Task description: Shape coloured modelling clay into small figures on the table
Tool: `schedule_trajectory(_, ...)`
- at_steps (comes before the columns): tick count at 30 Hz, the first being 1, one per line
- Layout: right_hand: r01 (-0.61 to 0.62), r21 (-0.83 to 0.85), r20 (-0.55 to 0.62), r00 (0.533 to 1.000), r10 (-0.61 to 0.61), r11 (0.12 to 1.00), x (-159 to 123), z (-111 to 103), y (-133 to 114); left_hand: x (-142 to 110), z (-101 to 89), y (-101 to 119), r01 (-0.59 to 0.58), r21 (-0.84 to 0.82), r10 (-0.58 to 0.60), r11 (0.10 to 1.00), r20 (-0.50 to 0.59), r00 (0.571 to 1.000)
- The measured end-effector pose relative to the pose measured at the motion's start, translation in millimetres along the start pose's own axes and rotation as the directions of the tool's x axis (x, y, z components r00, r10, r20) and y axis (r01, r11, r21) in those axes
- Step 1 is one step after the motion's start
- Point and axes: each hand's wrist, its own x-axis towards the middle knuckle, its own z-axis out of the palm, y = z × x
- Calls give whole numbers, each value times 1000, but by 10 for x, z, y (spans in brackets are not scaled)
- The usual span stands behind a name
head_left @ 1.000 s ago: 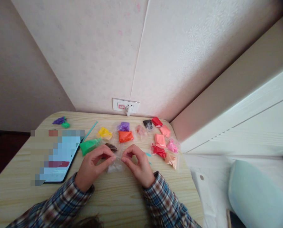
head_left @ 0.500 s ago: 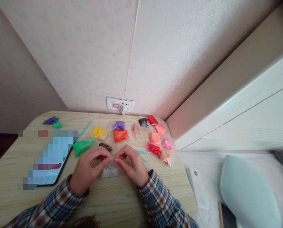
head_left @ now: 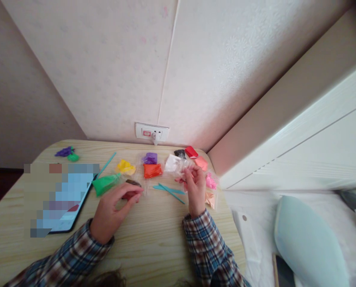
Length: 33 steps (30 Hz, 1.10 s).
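Note:
My right hand (head_left: 195, 185) pinches the clear edge of a small plastic bag of white material (head_left: 173, 163) at the table's back right. Beneath that hand a red packet (head_left: 180, 183) is mostly covered. My left hand (head_left: 115, 207) hovers over the table with thumb and fingertips drawn together; whatever is between them, if anything, is too small to make out. Just behind its fingers lies a dark brown packet (head_left: 133, 183), partly hidden. Turquoise plastic sticks (head_left: 168, 189) lie crossed between the hands.
Green (head_left: 106, 184), yellow (head_left: 125, 167), orange (head_left: 152, 170) and purple (head_left: 150, 158) packets lie behind my hands. Pink (head_left: 210, 180) and peach (head_left: 209, 199) ones sit at the right edge. A tablet (head_left: 73, 203) is at left, a purple-and-green clump (head_left: 64, 152) behind it.
My hands have parted. The right one has carried the bag of white material from the front middle to the back right, while the left stays nearly in place.

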Motion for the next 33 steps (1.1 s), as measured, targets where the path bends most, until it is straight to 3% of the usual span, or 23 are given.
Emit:
schedule_trajectory(3,-12,6,58,998,12,1000,27,-6,57,13,-6,38,-36,30,36,999,8,999)
schedule_trajectory(7,6,-126,127,992,11,992,27,-15,139,26,-29,46,-52,48,52,997,-3,999)
schedule_trajectory(11,104,-292,163,985,-57,951,8,-39,170,21,-26,-13,-56,25,56,998,3,998)
schedule_trajectory(15,236,-461,189,968,-165,855,-2,-108,92,-3,-13,-83,-55,23,55,998,21,998)
schedule_trajectory(19,330,-594,147,941,-304,734,-19,-289,-39,-10,-28,-97,-42,26,42,999,9,999)
schedule_trajectory(23,333,-649,40,913,-406,684,-147,-546,-59,-1,-41,-91,-22,5,22,1000,4,1000)
schedule_trajectory(26,318,-699,39,912,-409,641,-265,-738,-15,-4,-26,-89,-10,-20,11,1000,10,1000)
schedule_trajectory(30,352,-714,157,923,-350,605,-327,-924,41,-17,11,-88,-23,-38,23,999,16,1000)
schedule_trajectory(33,355,-773,229,929,-291,526,-336,-990,80,-20,28,-82,-60,10,60,998,5,998)
